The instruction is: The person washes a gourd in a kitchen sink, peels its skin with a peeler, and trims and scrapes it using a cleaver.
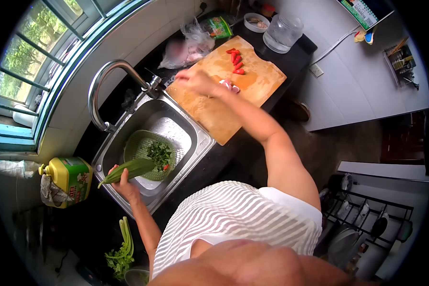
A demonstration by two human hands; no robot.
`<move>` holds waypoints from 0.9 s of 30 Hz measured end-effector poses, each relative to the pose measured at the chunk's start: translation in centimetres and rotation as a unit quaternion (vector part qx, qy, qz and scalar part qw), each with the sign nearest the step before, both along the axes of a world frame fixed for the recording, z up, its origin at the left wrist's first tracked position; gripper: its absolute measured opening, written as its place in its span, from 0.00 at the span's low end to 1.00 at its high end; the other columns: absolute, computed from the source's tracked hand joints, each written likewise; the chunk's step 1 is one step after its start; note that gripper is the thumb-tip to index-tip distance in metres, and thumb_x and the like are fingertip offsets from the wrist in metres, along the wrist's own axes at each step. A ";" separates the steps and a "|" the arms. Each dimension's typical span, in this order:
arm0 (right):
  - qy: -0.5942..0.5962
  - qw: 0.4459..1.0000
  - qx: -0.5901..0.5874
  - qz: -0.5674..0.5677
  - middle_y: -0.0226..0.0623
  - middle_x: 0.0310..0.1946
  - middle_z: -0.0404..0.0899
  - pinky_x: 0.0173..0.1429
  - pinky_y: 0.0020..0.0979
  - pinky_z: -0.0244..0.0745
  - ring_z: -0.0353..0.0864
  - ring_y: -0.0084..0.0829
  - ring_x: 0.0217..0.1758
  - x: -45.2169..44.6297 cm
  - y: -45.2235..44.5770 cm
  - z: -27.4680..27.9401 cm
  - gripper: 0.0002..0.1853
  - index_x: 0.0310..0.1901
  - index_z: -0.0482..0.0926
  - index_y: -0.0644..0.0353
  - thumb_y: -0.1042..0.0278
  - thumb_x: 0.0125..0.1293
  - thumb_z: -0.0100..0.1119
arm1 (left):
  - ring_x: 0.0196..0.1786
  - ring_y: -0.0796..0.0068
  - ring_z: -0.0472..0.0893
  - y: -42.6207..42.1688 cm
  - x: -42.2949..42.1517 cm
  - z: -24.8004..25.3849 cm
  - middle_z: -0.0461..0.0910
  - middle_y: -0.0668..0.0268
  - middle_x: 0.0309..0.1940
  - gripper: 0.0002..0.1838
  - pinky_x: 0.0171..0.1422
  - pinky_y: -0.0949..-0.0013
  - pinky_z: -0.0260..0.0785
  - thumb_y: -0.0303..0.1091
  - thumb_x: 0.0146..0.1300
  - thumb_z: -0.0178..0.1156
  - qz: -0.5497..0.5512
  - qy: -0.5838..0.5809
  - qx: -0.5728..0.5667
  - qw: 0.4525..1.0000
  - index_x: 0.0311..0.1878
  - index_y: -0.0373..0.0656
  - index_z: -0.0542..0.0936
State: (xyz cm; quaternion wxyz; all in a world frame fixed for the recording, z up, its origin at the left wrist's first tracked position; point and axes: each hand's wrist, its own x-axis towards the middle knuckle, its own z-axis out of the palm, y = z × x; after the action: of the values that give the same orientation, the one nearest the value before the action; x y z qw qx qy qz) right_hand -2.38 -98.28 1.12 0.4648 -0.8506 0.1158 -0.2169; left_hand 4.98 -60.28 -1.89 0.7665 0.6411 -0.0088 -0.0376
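Grips one gourd (136, 168) with left fingers (124, 177) partly over one basket (134, 144) in one sink (182, 134); holds right hand (197, 82) over one board (257, 78), with fingers too blurred to judge.

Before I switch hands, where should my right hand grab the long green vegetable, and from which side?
Likely around the broad free end of the long green vegetable, coming from your right: it juts over the green basket, while your left hand grips nearer its tapered tip.
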 end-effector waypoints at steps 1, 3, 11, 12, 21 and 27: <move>0.017 0.998 -0.047 -0.030 0.41 0.32 0.79 0.41 0.30 0.72 0.79 0.34 0.36 -0.4 -3.4 -0.3 0.14 0.38 0.78 0.58 0.59 0.53 0.54 | 0.47 0.70 0.71 -0.4 -0.1 0.6 0.69 0.61 0.46 0.23 0.53 0.68 0.64 0.16 0.44 0.56 0.025 0.011 -0.012 1.000 0.47 0.37 0.69; 0.066 0.996 -0.011 -0.062 0.42 0.30 0.79 0.40 0.30 0.72 0.79 0.35 0.34 -2.0 -11.0 -2.0 0.14 0.39 0.78 0.59 0.62 0.54 0.53 | 0.48 0.69 0.71 -0.7 -0.4 0.7 0.69 0.60 0.46 0.23 0.54 0.66 0.64 0.16 0.44 0.56 0.042 0.016 -0.012 0.999 0.48 0.36 0.69; 0.145 0.887 -0.241 -0.366 0.51 0.37 0.76 0.49 0.43 0.67 0.74 0.50 0.44 -5.6 -39.2 -7.4 0.13 0.38 0.78 0.56 0.68 0.53 0.45 | 0.49 0.66 0.71 -3.6 -3.6 -0.4 0.70 0.57 0.47 0.22 0.55 0.66 0.65 0.15 0.47 0.54 0.191 -0.008 -0.031 0.981 0.49 0.33 0.68; 0.119 0.851 -0.391 -0.330 0.52 0.39 0.75 0.50 0.43 0.67 0.73 0.51 0.46 -5.6 -42.4 -8.2 0.14 0.40 0.78 0.56 0.69 0.53 0.44 | 0.49 0.66 0.71 -4.2 -4.1 -0.4 0.70 0.56 0.48 0.22 0.56 0.66 0.65 0.16 0.47 0.54 0.217 -0.013 -0.025 0.976 0.50 0.33 0.68; 0.470 0.787 -0.344 -0.204 0.45 0.49 0.72 0.56 0.42 0.65 0.70 0.43 0.54 -1.5 -51.3 -8.9 0.17 0.47 0.74 0.52 0.66 0.59 0.39 | 0.50 0.66 0.71 -9.4 -9.9 1.6 0.70 0.57 0.47 0.22 0.55 0.66 0.64 0.17 0.49 0.55 0.357 -0.016 0.001 0.934 0.50 0.34 0.68; 0.448 0.791 -0.368 -0.196 0.46 0.45 0.74 0.53 0.41 0.68 0.73 0.45 0.50 -0.6 -52.0 -9.7 0.14 0.40 0.78 0.56 0.66 0.56 0.44 | 0.51 0.64 0.70 -11.1 -10.2 2.2 0.70 0.57 0.47 0.21 0.57 0.64 0.63 0.17 0.48 0.55 0.400 -0.024 -0.016 0.916 0.49 0.35 0.69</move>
State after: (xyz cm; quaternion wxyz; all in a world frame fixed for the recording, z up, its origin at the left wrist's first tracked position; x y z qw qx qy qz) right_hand -2.93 -150.29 -8.55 -0.0398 -0.9184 0.3864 0.0755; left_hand -5.25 -71.37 0.30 0.7274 0.5792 0.2293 0.2879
